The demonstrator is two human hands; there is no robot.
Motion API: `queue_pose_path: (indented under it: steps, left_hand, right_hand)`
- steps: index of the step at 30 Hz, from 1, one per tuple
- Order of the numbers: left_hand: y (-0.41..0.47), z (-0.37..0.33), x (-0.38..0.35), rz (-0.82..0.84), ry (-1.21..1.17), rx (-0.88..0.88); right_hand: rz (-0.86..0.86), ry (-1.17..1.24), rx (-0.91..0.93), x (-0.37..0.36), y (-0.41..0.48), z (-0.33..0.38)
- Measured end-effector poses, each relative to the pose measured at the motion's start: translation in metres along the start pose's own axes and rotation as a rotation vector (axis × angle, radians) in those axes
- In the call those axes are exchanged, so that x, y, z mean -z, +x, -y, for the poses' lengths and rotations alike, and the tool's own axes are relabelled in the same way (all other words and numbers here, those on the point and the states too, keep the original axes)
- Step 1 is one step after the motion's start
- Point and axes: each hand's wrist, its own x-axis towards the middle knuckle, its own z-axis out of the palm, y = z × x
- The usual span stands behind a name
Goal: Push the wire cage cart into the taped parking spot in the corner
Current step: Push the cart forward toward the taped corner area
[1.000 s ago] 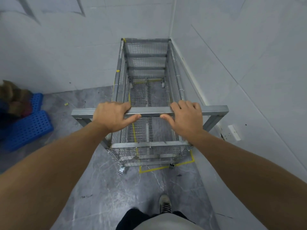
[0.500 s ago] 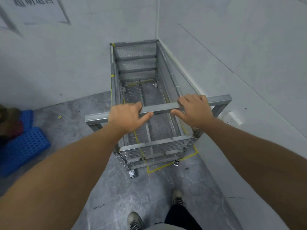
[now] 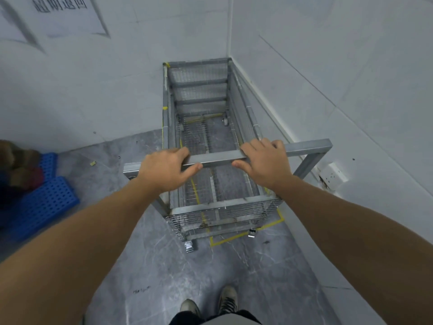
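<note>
Fingers (image 3: 180, 152) grip cart handle (image 3: 215, 158); blue crates (image 3: 44, 198) lie left.

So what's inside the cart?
The cart looks empty: through its mesh floor show grey floor and yellow tape. Both hands and the handle cover a strip.

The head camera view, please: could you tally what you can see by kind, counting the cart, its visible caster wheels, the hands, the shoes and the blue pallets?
Wire cage cart: 1
Caster wheels in view: 3
Hands on the handle bar: 2, left hand, right hand
Shoes: 2
Blue pallets: 2
Total: 10
</note>
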Motion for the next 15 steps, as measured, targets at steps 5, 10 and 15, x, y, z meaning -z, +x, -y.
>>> queue_pose_path:
  steps: [5, 10, 15]
  left_hand:
    - [-0.022, 0.029, -0.002, -0.019, 0.072, 0.031]
    - [-0.018, 0.024, -0.003, 0.027, 0.108, 0.091]
    - [-0.017, 0.024, -0.003, 0.023, 0.119, 0.095]
  right_hand:
    - [0.002, -0.012, 0.014, 0.002, 0.000, 0.001]
    - [-0.027, -0.008, 0.026, 0.001, 0.004, 0.010]
    - [-0.092, -0.019, 0.041, -0.002, 0.004, 0.013]
